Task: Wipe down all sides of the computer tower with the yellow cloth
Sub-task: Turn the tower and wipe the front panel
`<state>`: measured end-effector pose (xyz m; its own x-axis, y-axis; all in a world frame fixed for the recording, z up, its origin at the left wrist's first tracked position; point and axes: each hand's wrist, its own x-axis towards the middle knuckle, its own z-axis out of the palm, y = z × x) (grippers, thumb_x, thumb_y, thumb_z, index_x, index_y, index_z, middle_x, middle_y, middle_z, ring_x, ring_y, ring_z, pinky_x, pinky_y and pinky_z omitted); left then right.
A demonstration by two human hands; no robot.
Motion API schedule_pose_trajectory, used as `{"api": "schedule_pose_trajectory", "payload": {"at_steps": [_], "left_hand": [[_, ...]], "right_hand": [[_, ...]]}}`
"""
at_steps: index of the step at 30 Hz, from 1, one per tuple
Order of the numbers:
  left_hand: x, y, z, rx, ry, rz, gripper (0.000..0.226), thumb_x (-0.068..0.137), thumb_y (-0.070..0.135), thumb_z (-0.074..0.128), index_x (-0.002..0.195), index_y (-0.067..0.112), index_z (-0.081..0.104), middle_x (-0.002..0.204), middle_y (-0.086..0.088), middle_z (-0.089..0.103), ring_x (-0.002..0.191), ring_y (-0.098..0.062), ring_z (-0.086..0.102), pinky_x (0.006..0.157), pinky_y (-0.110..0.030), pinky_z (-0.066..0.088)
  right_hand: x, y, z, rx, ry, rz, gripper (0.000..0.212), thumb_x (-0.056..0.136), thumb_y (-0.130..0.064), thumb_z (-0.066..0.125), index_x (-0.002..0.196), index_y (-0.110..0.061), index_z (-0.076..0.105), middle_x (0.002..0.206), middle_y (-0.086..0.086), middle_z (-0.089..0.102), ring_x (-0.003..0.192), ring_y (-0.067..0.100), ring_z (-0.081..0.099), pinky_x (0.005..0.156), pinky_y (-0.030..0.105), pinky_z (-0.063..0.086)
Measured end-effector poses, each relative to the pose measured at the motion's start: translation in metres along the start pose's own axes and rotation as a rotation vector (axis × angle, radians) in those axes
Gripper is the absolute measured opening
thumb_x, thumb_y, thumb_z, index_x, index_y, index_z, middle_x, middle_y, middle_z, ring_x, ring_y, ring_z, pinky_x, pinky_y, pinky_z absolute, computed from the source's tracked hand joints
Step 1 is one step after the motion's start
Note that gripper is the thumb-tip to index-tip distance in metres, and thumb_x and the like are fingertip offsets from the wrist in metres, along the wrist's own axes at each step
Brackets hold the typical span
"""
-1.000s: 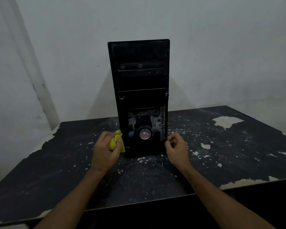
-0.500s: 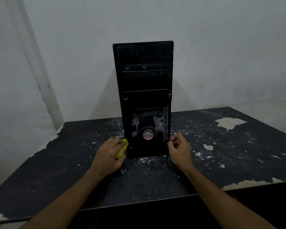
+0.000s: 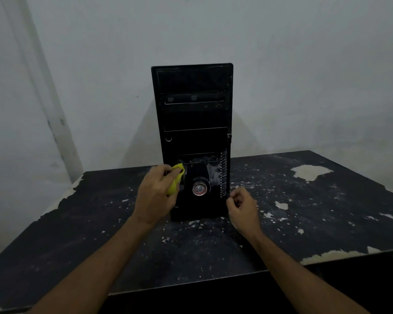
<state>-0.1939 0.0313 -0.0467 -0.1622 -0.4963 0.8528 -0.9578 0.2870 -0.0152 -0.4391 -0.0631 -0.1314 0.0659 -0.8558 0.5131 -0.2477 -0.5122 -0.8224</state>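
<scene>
A black computer tower stands upright on the table, its front panel facing me, with a round button low on the panel. My left hand grips a bunched yellow cloth and holds it against the lower left of the front panel. My right hand sits at the tower's lower right corner with its fingers curled; whether they touch the case is unclear.
The black table is worn, with flaking paint and pale bare patches at the back right and along the edges. A grey wall stands close behind the tower. A pale vertical strip runs down the wall at the left.
My left hand has lifted with the cloth from the tower's lower left edge up onto the front panel. The right hand has stayed at the lower right corner.
</scene>
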Motion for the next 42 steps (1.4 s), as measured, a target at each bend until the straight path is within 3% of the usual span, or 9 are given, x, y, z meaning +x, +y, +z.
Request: {"api": "schedule_pose_trajectory", "payload": {"at_steps": [5, 11, 17, 24, 29, 34, 39, 42], "left_hand": [[-0.028, 0.008, 0.008, -0.003, -0.138, 0.110, 0.038, 0.089, 0.018, 0.070, 0.123, 0.002, 0.068, 0.111, -0.011, 0.053, 0.087, -0.028, 0.054, 0.067, -0.043, 0.052], [0.013, 0.007, 0.003, -0.004, 0.008, 0.006, 0.034, 0.092, 0.018, 0.071, 0.121, 0.000, 0.070, 0.109, -0.016, 0.059, 0.094, -0.032, 0.057, 0.073, -0.039, 0.050], [-0.018, 0.008, 0.005, -0.015, -0.107, 0.064, 0.038, 0.092, 0.022, 0.066, 0.124, 0.002, 0.069, 0.108, -0.011, 0.055, 0.088, -0.027, 0.053, 0.065, -0.042, 0.051], [0.041, 0.014, -0.001, -0.025, 0.082, -0.028, 0.031, 0.092, 0.015, 0.074, 0.120, 0.000, 0.071, 0.108, -0.014, 0.059, 0.095, -0.032, 0.057, 0.075, -0.039, 0.050], [-0.009, 0.005, 0.006, -0.035, -0.050, 0.030, 0.033, 0.092, 0.021, 0.071, 0.121, 0.005, 0.071, 0.110, -0.010, 0.058, 0.092, -0.027, 0.056, 0.067, -0.041, 0.054], [-0.051, -0.014, -0.001, 0.007, -0.052, -0.049, 0.027, 0.092, 0.022, 0.069, 0.116, 0.012, 0.076, 0.099, -0.002, 0.063, 0.083, -0.021, 0.057, 0.063, -0.034, 0.050], [-0.080, -0.022, 0.008, 0.060, -0.353, 0.145, 0.031, 0.089, 0.030, 0.057, 0.110, 0.018, 0.077, 0.099, 0.001, 0.059, 0.082, -0.020, 0.052, 0.060, -0.034, 0.048], [-0.063, -0.022, 0.003, 0.069, -0.233, 0.078, 0.028, 0.085, 0.023, 0.068, 0.111, 0.016, 0.077, 0.100, -0.002, 0.061, 0.083, -0.023, 0.056, 0.062, -0.034, 0.047]], "right_hand": [[0.000, 0.001, 0.000, 0.008, -0.002, 0.005, 0.017, 0.094, -0.014, 0.060, 0.085, -0.024, 0.051, 0.066, -0.001, 0.053, 0.056, 0.012, 0.045, 0.054, 0.036, 0.040], [0.000, -0.001, -0.001, 0.023, -0.007, 0.004, 0.017, 0.094, -0.013, 0.060, 0.084, -0.023, 0.051, 0.067, 0.001, 0.053, 0.057, 0.011, 0.045, 0.054, 0.034, 0.040], [0.001, 0.002, 0.000, 0.034, -0.006, 0.003, 0.018, 0.093, -0.013, 0.060, 0.083, -0.024, 0.051, 0.065, -0.001, 0.051, 0.056, 0.012, 0.044, 0.054, 0.036, 0.039], [0.000, 0.001, 0.000, 0.045, -0.007, 0.013, 0.017, 0.093, -0.014, 0.060, 0.085, -0.026, 0.052, 0.067, -0.004, 0.054, 0.057, 0.010, 0.047, 0.054, 0.035, 0.041], [0.001, -0.001, 0.000, 0.037, -0.010, 0.016, 0.018, 0.094, -0.012, 0.060, 0.084, -0.025, 0.052, 0.065, -0.005, 0.054, 0.056, 0.008, 0.046, 0.053, 0.030, 0.040], [0.002, 0.001, 0.001, 0.018, -0.004, 0.027, 0.016, 0.093, -0.013, 0.061, 0.086, -0.024, 0.052, 0.069, 0.001, 0.057, 0.058, 0.010, 0.049, 0.055, 0.033, 0.042], [0.001, 0.002, 0.001, 0.013, 0.004, 0.016, 0.016, 0.093, -0.012, 0.060, 0.085, -0.024, 0.052, 0.069, 0.003, 0.057, 0.058, 0.012, 0.049, 0.055, 0.038, 0.043], [0.001, 0.002, 0.001, 0.003, 0.006, 0.021, 0.016, 0.092, -0.013, 0.061, 0.085, -0.025, 0.052, 0.068, 0.001, 0.056, 0.058, 0.011, 0.048, 0.055, 0.036, 0.043]]}}
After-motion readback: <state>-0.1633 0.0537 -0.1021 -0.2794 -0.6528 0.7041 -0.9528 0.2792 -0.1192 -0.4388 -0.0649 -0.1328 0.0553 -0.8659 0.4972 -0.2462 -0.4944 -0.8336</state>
